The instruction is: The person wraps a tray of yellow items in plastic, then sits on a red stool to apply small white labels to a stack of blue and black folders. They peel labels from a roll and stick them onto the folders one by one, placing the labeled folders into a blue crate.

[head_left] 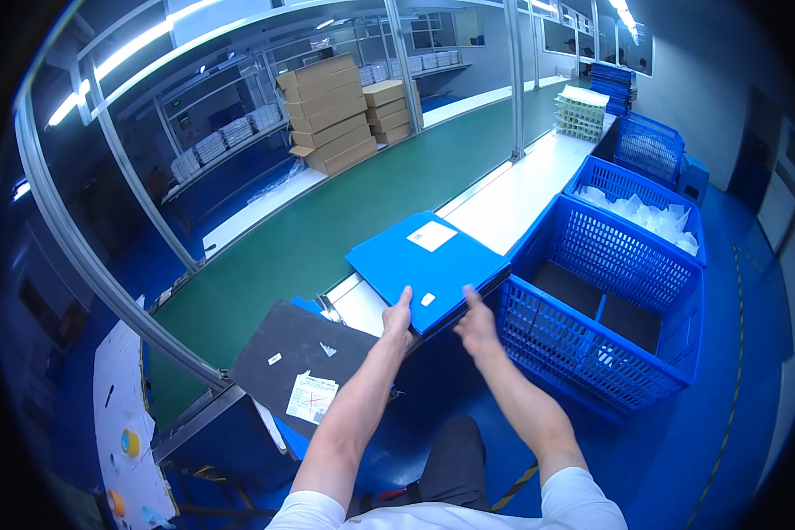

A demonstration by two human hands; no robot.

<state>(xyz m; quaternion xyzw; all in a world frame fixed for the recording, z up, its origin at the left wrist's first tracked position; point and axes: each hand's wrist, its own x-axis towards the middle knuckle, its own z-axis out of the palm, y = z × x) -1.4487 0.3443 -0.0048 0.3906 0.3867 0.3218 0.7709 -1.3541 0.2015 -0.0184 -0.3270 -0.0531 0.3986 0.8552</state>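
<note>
A stack of flat blue boards point(380, 261) lies across the white ledge and the green conveyor in front of me, with white labels on its top sheet. My left hand point(397, 320) is closed on the near edge of the stack, its thumb on top and its other fingers mostly hidden. At the near right edge of the same stack is my right hand point(477, 329), slightly blurred; whether it grips the boards I cannot tell. Close to my left forearm lies a dark grey board point(278, 358) bearing white labels, over another blue piece.
To the right stands a large blue crate point(592, 349) with dark panels at its bottom. Behind it, another blue crate point(700, 252) holds white wrapped items. A green conveyor belt point(327, 216) runs away past cardboard boxes point(331, 115). Metal posts point(514, 79) rise beside the belt.
</note>
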